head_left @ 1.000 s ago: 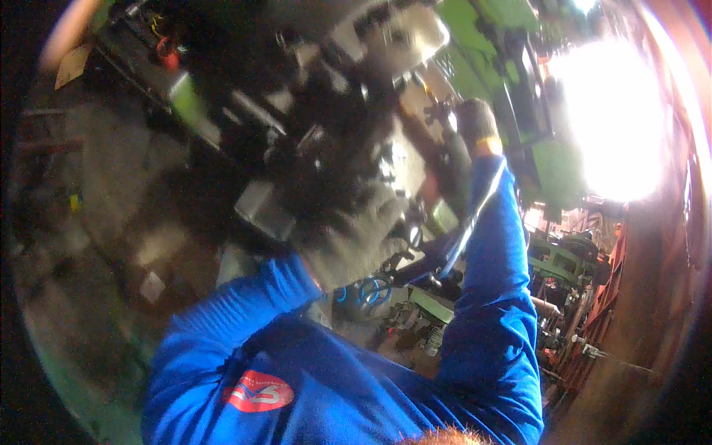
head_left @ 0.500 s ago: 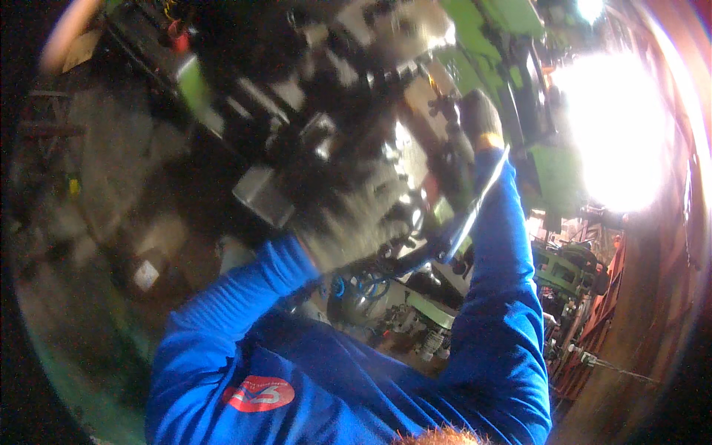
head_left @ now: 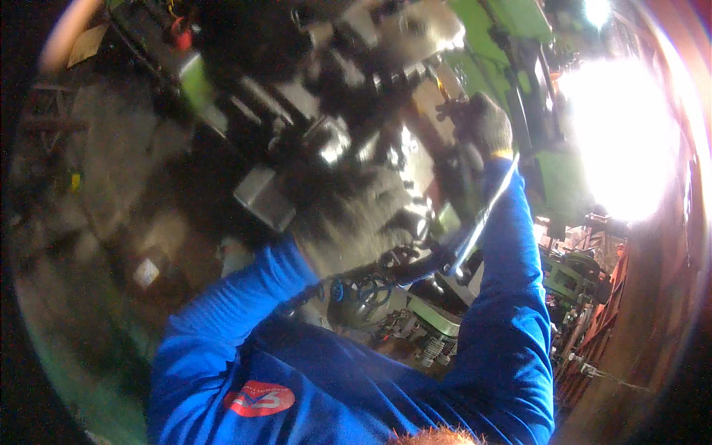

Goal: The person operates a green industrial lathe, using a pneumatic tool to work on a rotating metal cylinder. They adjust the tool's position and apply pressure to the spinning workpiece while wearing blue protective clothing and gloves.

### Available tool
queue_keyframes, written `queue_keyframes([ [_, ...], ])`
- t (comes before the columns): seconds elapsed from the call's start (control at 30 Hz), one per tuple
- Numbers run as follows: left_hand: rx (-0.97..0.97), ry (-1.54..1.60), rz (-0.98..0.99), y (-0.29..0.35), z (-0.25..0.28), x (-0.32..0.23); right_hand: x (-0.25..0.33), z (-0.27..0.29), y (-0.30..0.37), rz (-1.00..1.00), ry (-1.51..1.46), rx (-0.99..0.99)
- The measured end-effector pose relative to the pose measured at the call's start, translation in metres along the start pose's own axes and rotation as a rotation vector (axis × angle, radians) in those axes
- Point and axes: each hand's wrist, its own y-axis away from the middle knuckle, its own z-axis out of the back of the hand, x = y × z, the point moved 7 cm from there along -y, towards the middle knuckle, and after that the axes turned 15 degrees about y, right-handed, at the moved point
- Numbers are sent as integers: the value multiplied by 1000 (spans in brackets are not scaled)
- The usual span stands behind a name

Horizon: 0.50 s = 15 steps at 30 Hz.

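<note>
My right hand, in a grey knitted glove with a yellow cuff edge, is raised at the right side of a metalworking machine. Its fingers are curled round a dark handle that juts out toward the left. Lower and further left, my gloved left hand reaches over dark and shiny machine parts. Shadow and motion smear its fingers, so what it touches cannot be made out. Beside its wrist is a grey, block-shaped metal part. Bright metal fittings lie between the two hands.
Green machine housing rises behind my right hand. A slim shiny bar slants past my right forearm. Coiled blue hose hangs below my left hand. A red part sits at the upper left. More green machinery stands at right, under strong glare.
My right hand has shifted slightly right and down in the picture, along with the machine parts round it. My left hand stays at nearly the same spot, still blurred.
</note>
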Motion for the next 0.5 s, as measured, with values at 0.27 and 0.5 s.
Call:
queue_keyframes([
  [0.27,116,42,55,-7,-2,8,-20,-5,-19,63,274,-411],
  [0.5,40,1,11,1,-4,6,-36,12,-41,303,238,-516],
])
